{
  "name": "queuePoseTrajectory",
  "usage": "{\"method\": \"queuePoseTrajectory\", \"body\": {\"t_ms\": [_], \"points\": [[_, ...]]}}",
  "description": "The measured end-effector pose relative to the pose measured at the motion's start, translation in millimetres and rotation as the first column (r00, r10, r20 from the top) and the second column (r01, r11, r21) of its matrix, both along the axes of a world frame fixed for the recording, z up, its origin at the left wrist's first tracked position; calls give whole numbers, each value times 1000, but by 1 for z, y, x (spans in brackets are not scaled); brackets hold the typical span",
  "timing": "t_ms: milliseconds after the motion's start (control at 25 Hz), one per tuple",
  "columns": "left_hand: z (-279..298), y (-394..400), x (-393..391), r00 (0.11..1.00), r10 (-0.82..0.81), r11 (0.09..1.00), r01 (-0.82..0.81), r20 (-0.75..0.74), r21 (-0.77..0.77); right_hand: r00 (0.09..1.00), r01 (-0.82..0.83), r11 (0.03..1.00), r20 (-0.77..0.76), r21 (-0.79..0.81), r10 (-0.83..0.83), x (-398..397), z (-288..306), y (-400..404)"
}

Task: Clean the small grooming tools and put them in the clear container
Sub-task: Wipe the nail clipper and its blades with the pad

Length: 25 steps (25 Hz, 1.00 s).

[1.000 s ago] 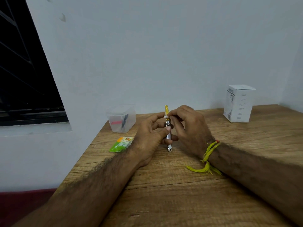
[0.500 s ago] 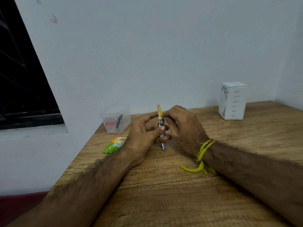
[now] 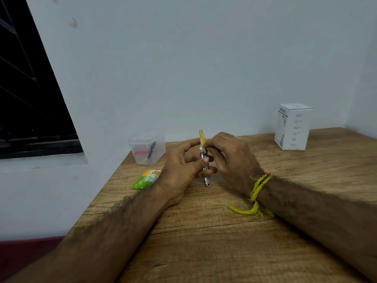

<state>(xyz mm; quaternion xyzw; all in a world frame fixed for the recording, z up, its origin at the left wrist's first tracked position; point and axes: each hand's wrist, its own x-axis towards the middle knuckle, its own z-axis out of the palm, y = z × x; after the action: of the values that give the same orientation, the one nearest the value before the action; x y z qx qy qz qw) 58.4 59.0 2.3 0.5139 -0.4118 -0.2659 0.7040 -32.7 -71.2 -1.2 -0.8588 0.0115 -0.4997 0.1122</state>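
Where walls meet, wooden table (image 3: 244, 252).

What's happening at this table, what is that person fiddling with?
A person sits at a wooden table holding a small metal grooming tool, likely a nail clipper, upright between both hands. The left hand grips its body, while the right hand pinches a small white bit at its upper end, apparently cleaning it. A clear container near the wall already holds a pink item and a dark one. A green sachet lies beside it.
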Motion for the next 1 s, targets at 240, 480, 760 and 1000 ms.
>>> {"method": "queuePoseTrajectory", "body": {"t_ms": [240, 480, 760, 1000], "points": [[0, 0, -2, 1000, 4, 1000, -4, -17, -7, 998, -31, 999, -47, -34, 29, -3, 3, 5], [0, -1, -1, 1000, 19, 1000, -19, -24, -5, 997, -28, 998, -68, -58, 24, -6, 4, 6], [0, 0, -1, 1000, 29, 1000, -29, -4, -3, 1000, 19, 999, 2, -29, -19, -3, 0, 4], [1, 0, 0, 999, 24, 1000, -25, 37, 15, 1000, -21, 999, 14, 27, 21, -2, 0, 4]]}}
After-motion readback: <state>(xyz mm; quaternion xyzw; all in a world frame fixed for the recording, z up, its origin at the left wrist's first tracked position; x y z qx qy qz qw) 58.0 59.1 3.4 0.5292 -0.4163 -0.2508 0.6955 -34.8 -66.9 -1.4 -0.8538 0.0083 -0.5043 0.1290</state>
